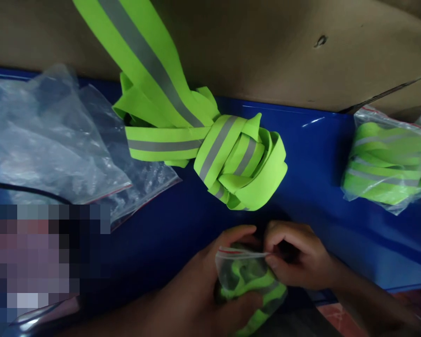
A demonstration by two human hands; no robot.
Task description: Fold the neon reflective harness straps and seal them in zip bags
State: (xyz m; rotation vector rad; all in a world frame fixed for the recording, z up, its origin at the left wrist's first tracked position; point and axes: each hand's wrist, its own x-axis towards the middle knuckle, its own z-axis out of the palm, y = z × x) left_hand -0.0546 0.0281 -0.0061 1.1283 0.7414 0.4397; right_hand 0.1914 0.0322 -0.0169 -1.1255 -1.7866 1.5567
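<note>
My left hand (228, 299) is wrapped round a clear zip bag (228, 269) with a red line along its mouth. Folded lime-green reflective tape (256, 283) shows through the plastic. At the bag's right top corner, my right hand (300, 257) pinches the zip edge between thumb and fingers. Just beyond both hands lies a loose bundle of lime-green tape with a grey stripe (245, 159), wound over itself on the blue surface. From that bundle a long strip (143, 56) runs up and out of view at the top left.
Several clear zip bags (56, 140) lie flat at the left. A filled bag of green tape (386, 164) sits at the right. Brown cardboard (266, 51) stands along the back of the blue surface (315, 187). A black cord (24, 188) and a pixelated patch are at lower left.
</note>
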